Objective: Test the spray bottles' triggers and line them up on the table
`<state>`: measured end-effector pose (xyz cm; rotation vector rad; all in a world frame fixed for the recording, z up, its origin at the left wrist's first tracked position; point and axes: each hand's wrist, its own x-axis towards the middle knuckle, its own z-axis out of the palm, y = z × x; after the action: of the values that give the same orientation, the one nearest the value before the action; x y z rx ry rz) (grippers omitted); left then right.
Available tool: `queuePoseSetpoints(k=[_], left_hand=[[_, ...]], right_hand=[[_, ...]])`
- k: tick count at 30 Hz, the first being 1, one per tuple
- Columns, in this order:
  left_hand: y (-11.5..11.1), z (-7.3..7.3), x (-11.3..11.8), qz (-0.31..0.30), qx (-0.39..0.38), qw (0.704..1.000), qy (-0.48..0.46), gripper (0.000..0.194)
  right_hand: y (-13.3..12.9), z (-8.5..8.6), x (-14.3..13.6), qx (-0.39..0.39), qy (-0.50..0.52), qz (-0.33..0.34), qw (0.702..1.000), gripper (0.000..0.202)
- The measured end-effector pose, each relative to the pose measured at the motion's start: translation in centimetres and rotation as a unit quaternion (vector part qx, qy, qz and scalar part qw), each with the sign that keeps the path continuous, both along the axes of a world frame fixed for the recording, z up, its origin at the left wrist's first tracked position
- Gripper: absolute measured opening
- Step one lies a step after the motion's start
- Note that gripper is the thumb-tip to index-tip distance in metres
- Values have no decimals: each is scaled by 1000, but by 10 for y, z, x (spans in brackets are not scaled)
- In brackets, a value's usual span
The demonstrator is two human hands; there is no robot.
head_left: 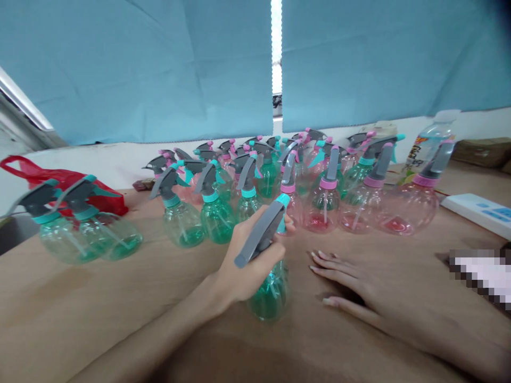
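My left hand (249,260) is wrapped round the neck of a green spray bottle (268,298), just under its grey trigger head. The bottle stands near the front middle of the table, its turquoise nozzle pointing away from me. To the right, my right hand (351,282) rests on the wooden tabletop with its fingers spread, holding nothing. Behind my left hand is a row of green spray bottles (217,218) with turquoise collars. Pink spray bottles (321,215) with pink collars stand beyond my right fingertips.
Several more spray bottles crowd the back. Two green bottles (109,234) stand at the left by a red plastic bag (107,194). A clear drink bottle (429,141), a white device with blue buttons (479,210) and a blurred-out flat object (485,274) are at the right.
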<state>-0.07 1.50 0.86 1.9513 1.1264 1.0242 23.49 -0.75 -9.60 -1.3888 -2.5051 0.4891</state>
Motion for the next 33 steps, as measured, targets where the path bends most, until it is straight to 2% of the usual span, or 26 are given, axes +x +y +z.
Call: queuePoseSetpoints(k=[2, 7, 19, 33], left_hand=[[1, -3, 0, 11, -6, 1000, -4, 21], [0, -8, 2, 56, 21, 998, 12, 10], [0, -9, 3, 44, 46, 998, 15, 14], [1, -8, 2, 24, 25, 999, -5, 29]], right_hand=[[0, 0, 0, -2, -3, 0, 1000, 55], [0, 3, -1, -2, -3, 5, 1000, 54], [0, 7, -2, -10, -1, -1, 1000, 53], [0, 8, -3, -18, 0, -6, 1000, 53]])
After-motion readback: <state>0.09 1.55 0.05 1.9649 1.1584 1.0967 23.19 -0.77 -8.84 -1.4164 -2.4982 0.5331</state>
